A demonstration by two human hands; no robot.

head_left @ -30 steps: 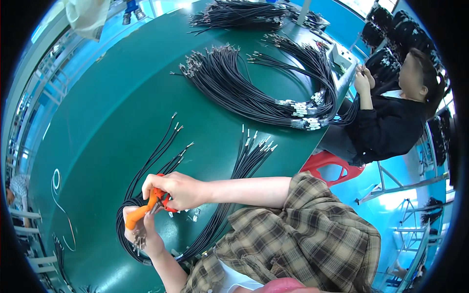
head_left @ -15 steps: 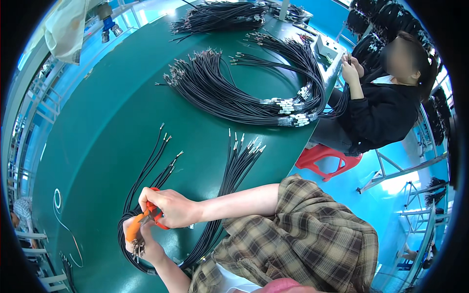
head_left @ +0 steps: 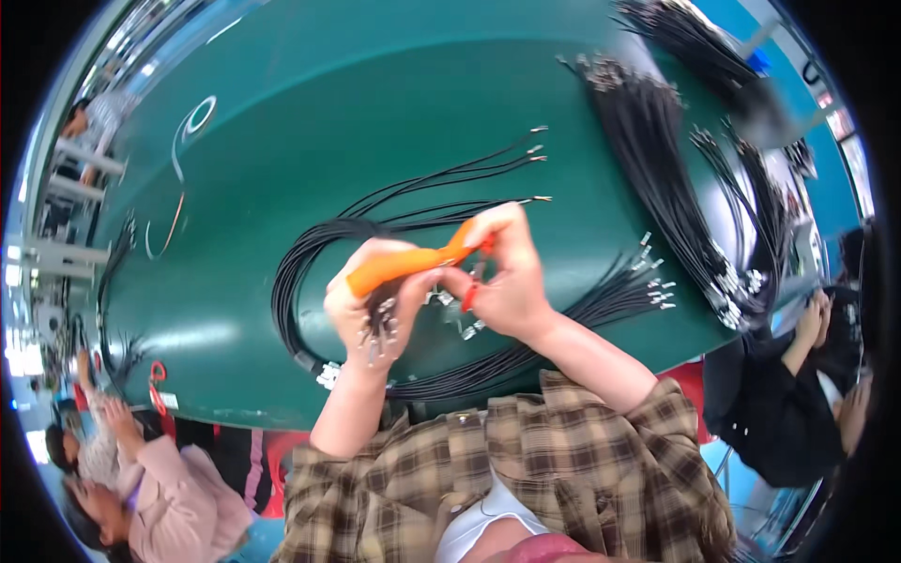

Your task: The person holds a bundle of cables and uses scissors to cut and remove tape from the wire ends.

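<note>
Across left hand (head_left: 351,319), gripped — bright orange strip (head_left: 394,268), bent; right hand (head_left: 511,283) clasps, apparently, red handles (head_left: 469,298)

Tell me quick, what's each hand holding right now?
Left hand: closed around metal-tipped wire ends, with an orange strip across it.
Right hand: closed on a red-handled tool, mostly hidden.

A pink-clad worker (head_left: 183,502) at eight o'clock and a black-clad colleague (head_left: 770,408) at four flank the green table (head_left: 375,113); pale wire (head_left: 191,128) curls at ten.
</note>
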